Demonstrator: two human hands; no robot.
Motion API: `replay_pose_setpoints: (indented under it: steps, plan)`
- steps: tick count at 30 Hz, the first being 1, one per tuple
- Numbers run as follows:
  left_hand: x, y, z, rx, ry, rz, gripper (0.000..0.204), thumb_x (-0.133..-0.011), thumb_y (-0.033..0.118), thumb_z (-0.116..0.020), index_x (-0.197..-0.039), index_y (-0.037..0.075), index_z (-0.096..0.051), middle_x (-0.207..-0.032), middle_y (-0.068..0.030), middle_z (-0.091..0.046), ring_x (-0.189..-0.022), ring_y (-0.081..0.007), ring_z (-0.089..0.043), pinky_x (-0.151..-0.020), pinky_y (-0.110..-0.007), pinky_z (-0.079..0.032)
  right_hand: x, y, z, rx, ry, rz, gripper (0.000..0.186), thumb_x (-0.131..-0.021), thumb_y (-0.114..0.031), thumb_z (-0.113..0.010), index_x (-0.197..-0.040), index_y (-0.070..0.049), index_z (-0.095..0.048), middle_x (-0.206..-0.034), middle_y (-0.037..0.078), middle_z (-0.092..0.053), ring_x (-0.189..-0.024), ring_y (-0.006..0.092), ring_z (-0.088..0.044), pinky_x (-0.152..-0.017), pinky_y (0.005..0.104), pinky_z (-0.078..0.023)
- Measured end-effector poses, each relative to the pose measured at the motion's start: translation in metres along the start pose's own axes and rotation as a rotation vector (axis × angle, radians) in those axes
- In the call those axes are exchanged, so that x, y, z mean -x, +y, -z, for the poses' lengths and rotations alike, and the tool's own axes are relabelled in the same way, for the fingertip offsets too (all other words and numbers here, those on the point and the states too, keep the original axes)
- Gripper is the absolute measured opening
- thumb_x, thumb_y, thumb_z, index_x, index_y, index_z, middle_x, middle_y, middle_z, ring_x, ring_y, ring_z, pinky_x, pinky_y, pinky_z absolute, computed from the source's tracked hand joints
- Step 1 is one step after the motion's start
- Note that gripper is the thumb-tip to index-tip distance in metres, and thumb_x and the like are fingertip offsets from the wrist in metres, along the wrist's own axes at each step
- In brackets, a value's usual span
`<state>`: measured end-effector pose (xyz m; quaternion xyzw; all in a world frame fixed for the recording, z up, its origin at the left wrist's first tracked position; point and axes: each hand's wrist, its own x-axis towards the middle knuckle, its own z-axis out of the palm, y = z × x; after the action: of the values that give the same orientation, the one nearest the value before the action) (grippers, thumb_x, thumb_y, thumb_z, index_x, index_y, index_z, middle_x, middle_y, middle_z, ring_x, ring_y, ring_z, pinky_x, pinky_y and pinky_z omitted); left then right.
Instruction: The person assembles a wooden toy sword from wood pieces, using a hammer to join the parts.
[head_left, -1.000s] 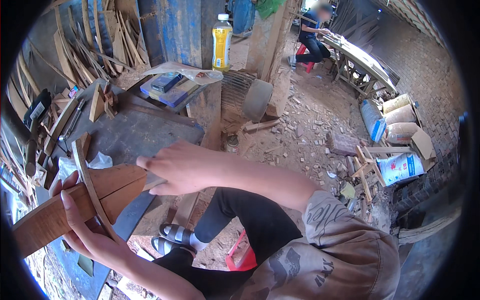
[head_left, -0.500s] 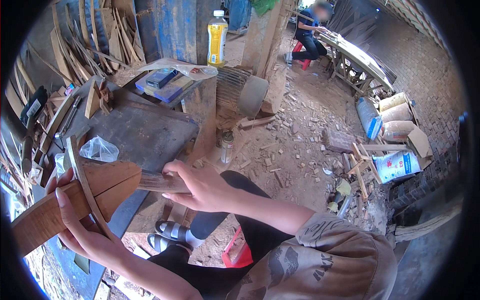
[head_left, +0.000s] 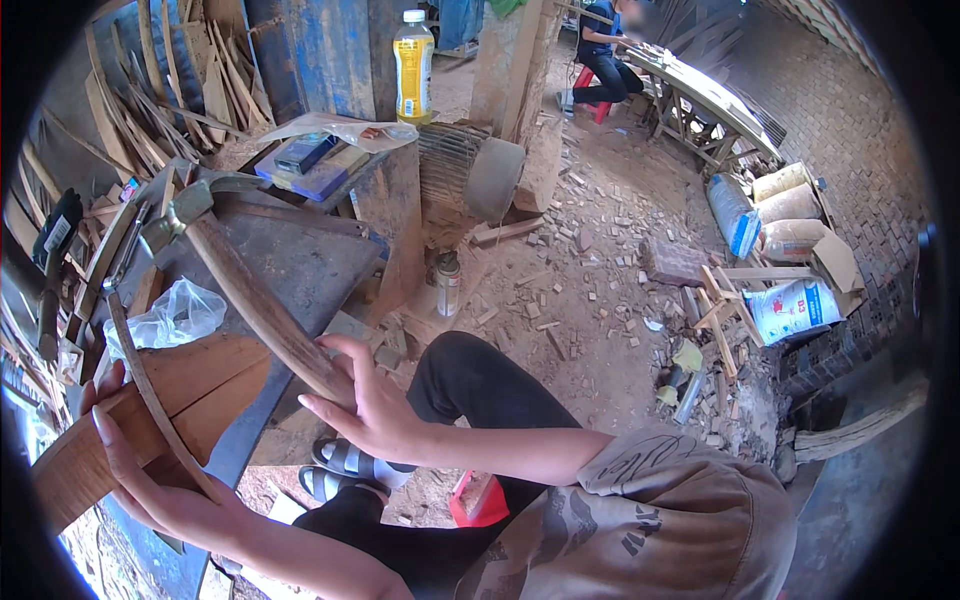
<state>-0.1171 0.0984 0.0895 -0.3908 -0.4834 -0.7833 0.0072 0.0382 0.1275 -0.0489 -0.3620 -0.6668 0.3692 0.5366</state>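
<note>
Wooden workpiece (head_left: 138, 415) is at the lower left, over the near side of the table (head_left: 300, 255); whether it rests there, I cannot tell. Left hand (head_left: 170, 500) grips it from below, with fingers bent around both sides. It looks stiff and solid, probably rather heavy, so a hold with the palm underneath seems suitable. Across it, touching its upper face, lies a thin curved wooden strip (head_left: 146, 383); this part should be lighter and more springy, and is better pressed along its length than pulled at one tip. On the broad end runs a dark line, perhaps a joint or a crack, where care is needed. Behind lies a clear plastic bag (head_left: 180, 312), soft and maybe slippery. Further right is a hammer (head_left: 258, 300), its head up and apart from the workpiece. Right hand (head_left: 385, 415) is closed around the lower end of its handle. The metal head should be heavy, so this smooth handle wants a firm grip.
</note>
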Motion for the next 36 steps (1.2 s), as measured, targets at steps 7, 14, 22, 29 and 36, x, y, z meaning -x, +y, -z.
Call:
replay_pose_setpoints:
  steps: [7, 14, 22, 29, 36]
  plan:
    - [-0.006, 0.003, -0.001, 0.254, -0.047, 0.197, 0.040, -0.103, 0.028, -0.059, -0.126, -0.005, -0.066, -0.125, -0.0152, -0.068, -0.118, -0.0225, -0.065, -0.108, -0.041, -0.050, -0.008, -0.005, 0.017, -0.093, 0.000, 0.033, 0.063, -0.097, -0.010, -0.069, -0.150, -0.010, -0.034, -0.088, 0.011, -0.059, -0.076, 0.0228, -0.062, -0.071, 0.0382, -0.047]
    - [-0.005, 0.007, -0.004, 0.168, -0.104, 0.204, 0.045, -0.097, 0.034, -0.068, -0.126, 0.000, -0.063, -0.117, -0.0114, -0.070, -0.109, -0.0196, -0.067, -0.101, -0.036, -0.055, -0.029, 0.008, 0.048, 0.041, 0.054, 0.098, 0.063, -0.095, -0.015, -0.073, -0.148, -0.009, -0.038, -0.093, 0.015, -0.064, -0.082, 0.0291, -0.070, -0.073, 0.0399, -0.052]
    - [-0.005, -0.001, 0.000, 0.068, -0.174, 0.241, 0.050, -0.098, 0.036, -0.067, -0.131, -0.001, -0.063, -0.121, -0.0119, -0.071, -0.112, -0.0187, -0.066, -0.101, -0.036, -0.054, -0.057, 0.000, 0.077, 0.140, 0.025, -0.016, 0.070, -0.099, -0.020, -0.070, -0.154, -0.010, -0.027, -0.095, 0.018, -0.066, -0.080, 0.0298, -0.070, -0.074, 0.0413, -0.054]
    - [-0.021, -0.031, 0.007, 0.196, -0.251, 0.204, 0.039, -0.097, 0.025, -0.071, -0.126, -0.001, -0.066, -0.113, -0.0129, -0.075, -0.104, -0.0156, -0.068, -0.093, -0.031, -0.051, -0.069, -0.019, 0.090, 0.116, -0.018, -0.180, 0.074, -0.099, -0.018, -0.072, -0.156, -0.007, -0.027, -0.096, 0.013, -0.071, -0.077, 0.0150, -0.065, -0.070, 0.0304, -0.051]
    - [-0.035, -0.036, 0.025, 0.239, -0.062, 0.304, 0.038, -0.099, 0.028, -0.069, -0.124, 0.000, -0.067, -0.112, -0.0141, -0.076, -0.103, -0.0156, -0.069, -0.092, -0.029, -0.053, -0.095, -0.041, 0.091, 0.152, -0.101, -0.189, 0.070, -0.102, -0.019, -0.069, -0.156, -0.007, -0.027, -0.091, 0.008, -0.067, -0.073, 0.0088, -0.055, -0.066, 0.0260, -0.044]
